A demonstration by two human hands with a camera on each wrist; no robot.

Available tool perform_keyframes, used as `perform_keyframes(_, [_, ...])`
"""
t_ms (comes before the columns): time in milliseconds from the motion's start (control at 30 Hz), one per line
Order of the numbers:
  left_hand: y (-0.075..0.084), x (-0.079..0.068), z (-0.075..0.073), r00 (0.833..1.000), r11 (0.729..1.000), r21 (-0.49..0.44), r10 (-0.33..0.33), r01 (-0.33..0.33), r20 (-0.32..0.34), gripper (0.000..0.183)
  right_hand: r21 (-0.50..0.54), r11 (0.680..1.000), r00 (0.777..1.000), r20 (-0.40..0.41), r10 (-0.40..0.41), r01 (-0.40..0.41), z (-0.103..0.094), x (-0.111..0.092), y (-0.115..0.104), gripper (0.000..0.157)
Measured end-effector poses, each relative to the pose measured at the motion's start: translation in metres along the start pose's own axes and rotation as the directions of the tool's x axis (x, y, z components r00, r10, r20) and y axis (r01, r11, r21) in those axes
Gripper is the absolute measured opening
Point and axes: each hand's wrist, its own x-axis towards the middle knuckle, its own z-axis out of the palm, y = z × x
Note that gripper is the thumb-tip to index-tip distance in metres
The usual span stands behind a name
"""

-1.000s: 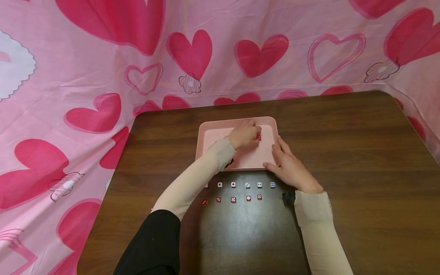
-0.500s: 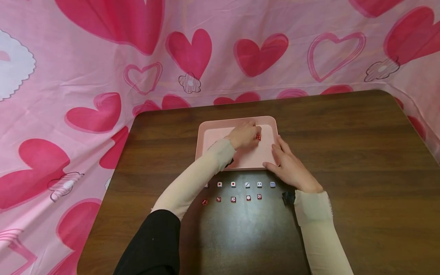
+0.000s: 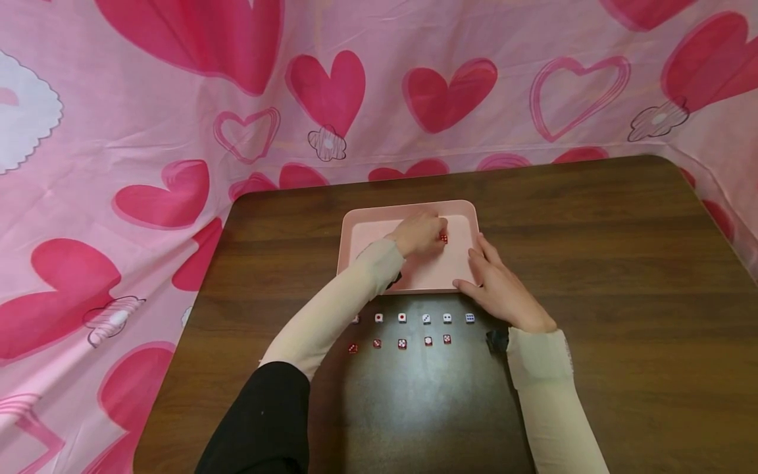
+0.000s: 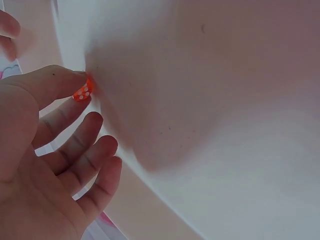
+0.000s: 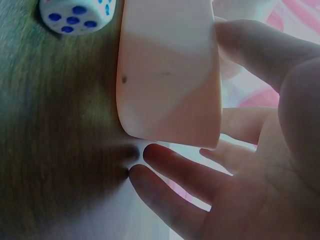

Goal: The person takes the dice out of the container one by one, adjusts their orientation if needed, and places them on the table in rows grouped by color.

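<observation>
In the head view my left hand [image 3: 419, 232] reaches into a pink tray [image 3: 349, 227]. It pinches a red die [image 3: 444, 239] with white pips between thumb and index fingertip, low over the tray's bottom; the left wrist view shows the same die [image 4: 83, 93] close up, the other fingers spread loosely. My right hand [image 3: 506, 293] rests at the tray's near right corner. Its thumb touches the near rim, and its fingers lie fairly straight along the right side. Below the tray are a row of white dice [image 3: 426, 319] and a row of red dice [image 3: 402, 344].
The tray stands on a dark wooden table [image 3: 622, 263]. Behind and to the left hangs a pink cloth [image 3: 385, 39] with hearts. My left forearm crosses the tray's near edge and partly covers the leftmost white die [image 3: 356, 320]. Beside the tray wall, the right wrist view shows a white die [image 5: 77, 17].
The red die in my left fingers has turned and shifted very slightly leftward. My right hand, the tray and the rows of dice stay put.
</observation>
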Motion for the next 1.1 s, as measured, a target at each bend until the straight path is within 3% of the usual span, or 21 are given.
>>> perform_keyframes(500, [-0.003,-0.008,-0.007,1.000,1.000,-0.011,-0.021,0.021,0.018,0.022,-0.011,1.000,1.000,-0.012,-0.019,0.018,0.002,0.001,-0.001,0.079])
perform_keyframes(1100, [-0.004,-0.023,-0.013,1.000,0.999,0.025,-0.022,0.022,0.011,0.024,-0.004,1.000,1.000,0.018,0.024,-0.024,0.000,-0.001,0.003,0.084])
